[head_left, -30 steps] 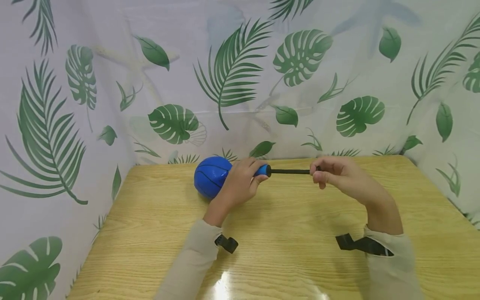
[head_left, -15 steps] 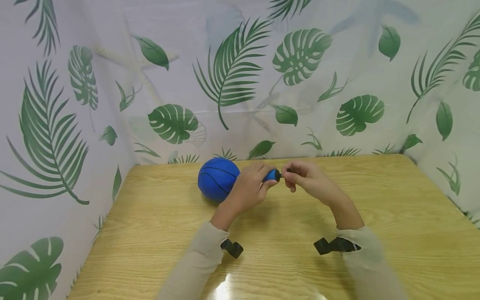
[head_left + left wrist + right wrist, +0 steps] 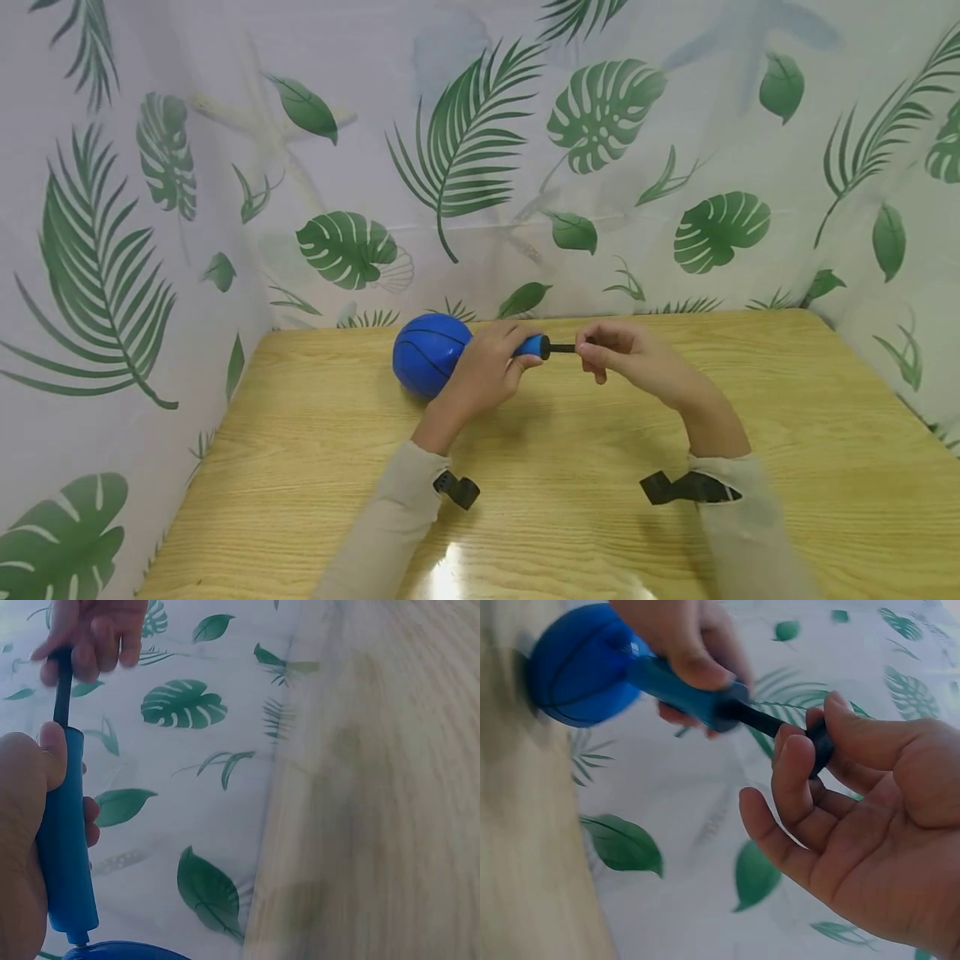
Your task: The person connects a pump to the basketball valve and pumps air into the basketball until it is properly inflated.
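A blue ball (image 3: pixel 427 357) with black seam lines sits on the table, partly behind my left hand (image 3: pixel 483 367). That hand grips the blue barrel of a hand pump (image 3: pixel 67 832), its fingers wrapped around it. In the left wrist view the pump's narrow tip meets the top of the ball. My right hand (image 3: pixel 637 358) pinches the black handle (image 3: pixel 821 746) at the other end between thumb and fingers. A short stretch of the black rod (image 3: pixel 761 720) shows between barrel and handle.
The wooden table (image 3: pixel 570 500) carries the ball near its back edge. Behind and to both sides hangs a white cloth (image 3: pixel 480 275) printed with green leaves. A black strap (image 3: pixel 690 487) circles the right sleeve, and another strap (image 3: pixel 457 489) the left.
My right hand pushed the pump rod from far out to almost fully in, then drew it partly out again. The ball and left hand shifted slightly right, then back left.
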The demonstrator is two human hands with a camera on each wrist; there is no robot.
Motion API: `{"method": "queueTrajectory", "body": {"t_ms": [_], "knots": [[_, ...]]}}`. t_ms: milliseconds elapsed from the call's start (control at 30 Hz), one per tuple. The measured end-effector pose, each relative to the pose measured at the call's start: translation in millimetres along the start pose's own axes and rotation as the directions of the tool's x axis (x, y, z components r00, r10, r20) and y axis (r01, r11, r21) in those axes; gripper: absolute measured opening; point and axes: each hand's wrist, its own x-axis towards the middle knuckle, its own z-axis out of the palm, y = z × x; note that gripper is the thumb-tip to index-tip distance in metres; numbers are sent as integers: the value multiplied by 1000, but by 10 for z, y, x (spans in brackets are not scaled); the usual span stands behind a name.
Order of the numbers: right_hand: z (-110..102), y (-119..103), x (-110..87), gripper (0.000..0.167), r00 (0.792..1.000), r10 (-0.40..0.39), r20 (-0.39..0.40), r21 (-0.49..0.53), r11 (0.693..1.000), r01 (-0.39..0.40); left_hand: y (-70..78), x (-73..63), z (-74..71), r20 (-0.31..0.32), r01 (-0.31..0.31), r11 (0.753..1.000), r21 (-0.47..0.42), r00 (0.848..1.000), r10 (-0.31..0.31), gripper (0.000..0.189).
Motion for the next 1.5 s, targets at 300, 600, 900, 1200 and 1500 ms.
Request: {"method": "queueTrajectory", "body": {"t_ms": [300, 600, 900, 1200, 1500], "knots": [[-271, -186, -267, 10, 992, -113, -58, -47, 993, 110, -61, -35, -118, -37, 48, 999, 3, 998, -47, 40], [-131, -96, -185, 10, 990, -89, -105, -61, 995, 83, 55, -13, 3, -22, 8, 998, 63, 1000, -6, 39], [192, 96, 68, 12, 996, -20, -82, -42, 999, 17, 161, -21, 134, -40, -54, 993, 103, 997, 58, 35], [273, 137, 94, 12, 999, -4, -45, -51, 999, 1, 114, -48, 121, -11, -32, 993, 116, 999, 33, 34], [-70, 72, -167, 9, 998, -8, 62, -39, 999, 11, 20, -89, 69, -36, -4, 995, 97, 999, 7, 36]]}}
